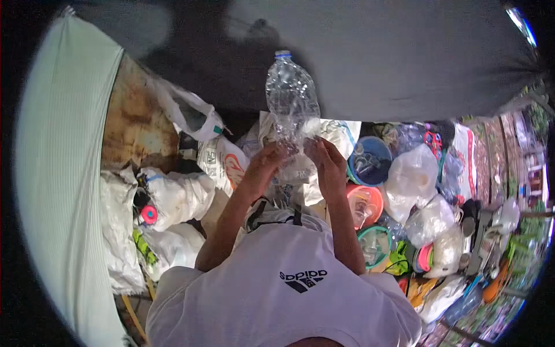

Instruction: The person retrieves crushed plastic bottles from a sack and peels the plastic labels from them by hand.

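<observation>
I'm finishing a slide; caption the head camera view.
Left hand and right hand hold a clear, blue-capped bottle, with white sacks and a blue tub nearby.

Clear glossy plastic bottle [292,92], matt cloth shirt [248,289]

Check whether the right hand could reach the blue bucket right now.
Probably yes: the blue bucket looks close beside the right hand, nothing visible between, but that hand holds the clear bottle.

Dark grey cloth [404,63] hanging across the top, pale striped sheet [63,173] falling at the left beside a brown stained board [139,115], and bright daylight coming in at the right, over brownish ground [494,150] and some green plants [537,115].
</observation>
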The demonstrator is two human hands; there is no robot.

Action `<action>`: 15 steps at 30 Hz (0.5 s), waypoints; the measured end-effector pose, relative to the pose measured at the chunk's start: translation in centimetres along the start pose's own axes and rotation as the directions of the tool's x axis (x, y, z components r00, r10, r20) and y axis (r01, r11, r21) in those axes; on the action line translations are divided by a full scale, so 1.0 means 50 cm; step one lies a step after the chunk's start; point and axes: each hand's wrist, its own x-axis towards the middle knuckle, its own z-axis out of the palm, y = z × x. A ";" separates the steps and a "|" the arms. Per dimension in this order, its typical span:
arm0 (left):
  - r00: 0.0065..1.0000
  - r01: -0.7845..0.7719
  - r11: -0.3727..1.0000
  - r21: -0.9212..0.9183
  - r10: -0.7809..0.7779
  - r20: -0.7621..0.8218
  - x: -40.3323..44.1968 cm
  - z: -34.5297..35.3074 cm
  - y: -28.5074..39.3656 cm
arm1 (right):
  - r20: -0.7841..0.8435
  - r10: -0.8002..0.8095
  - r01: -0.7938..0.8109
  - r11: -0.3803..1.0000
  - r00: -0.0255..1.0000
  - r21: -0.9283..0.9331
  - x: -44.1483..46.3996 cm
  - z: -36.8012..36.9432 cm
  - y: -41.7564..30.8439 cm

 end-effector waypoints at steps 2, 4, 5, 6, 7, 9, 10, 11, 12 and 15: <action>0.992 -0.086 0.972 0.220 0.062 0.112 -0.019 0.015 0.010 | 0.023 0.049 -0.050 0.998 0.999 0.035 -0.002 -0.009 0.013; 0.995 -0.053 0.958 0.282 0.027 0.097 -0.026 0.004 -0.024 | 0.025 0.100 -0.102 0.990 0.995 0.094 -0.002 -0.020 0.034; 0.996 -0.035 0.950 0.311 0.008 0.087 -0.027 0.001 -0.038 | 0.045 0.118 -0.121 0.990 0.992 0.078 -0.002 -0.027 0.040; 0.998 0.008 0.962 0.274 -0.025 0.058 -0.033 0.010 -0.029 | 0.066 0.137 -0.141 0.988 0.988 0.061 -0.001 -0.022 0.038; 1.000 0.000 0.965 0.262 -0.007 0.025 -0.038 0.012 -0.026 | 0.089 0.157 -0.162 0.986 0.983 0.044 0.004 -0.021 0.038; 0.998 -0.013 0.970 0.242 0.026 -0.049 -0.052 0.008 -0.027 | 0.220 0.120 -0.100 0.990 0.968 -0.098 0.018 -0.024 0.056; 0.998 -0.017 0.977 0.213 0.031 -0.063 -0.056 0.005 -0.026 | 0.290 0.107 -0.062 0.985 0.951 -0.160 0.024 -0.021 0.062; 0.996 -0.023 0.983 0.184 0.038 -0.079 -0.058 0.001 -0.026 | 0.342 0.171 -0.073 0.957 0.924 -0.281 0.028 -0.021 0.063; 0.994 -0.027 0.987 0.159 0.043 -0.096 -0.062 -0.005 -0.028 | 0.387 0.237 -0.073 0.917 0.891 -0.393 0.026 -0.012 0.051; 0.974 -0.104 0.965 0.239 0.148 -0.173 -0.076 -0.014 -0.058 | 0.420 0.439 -0.208 0.846 0.794 -0.491 0.041 -0.048 0.107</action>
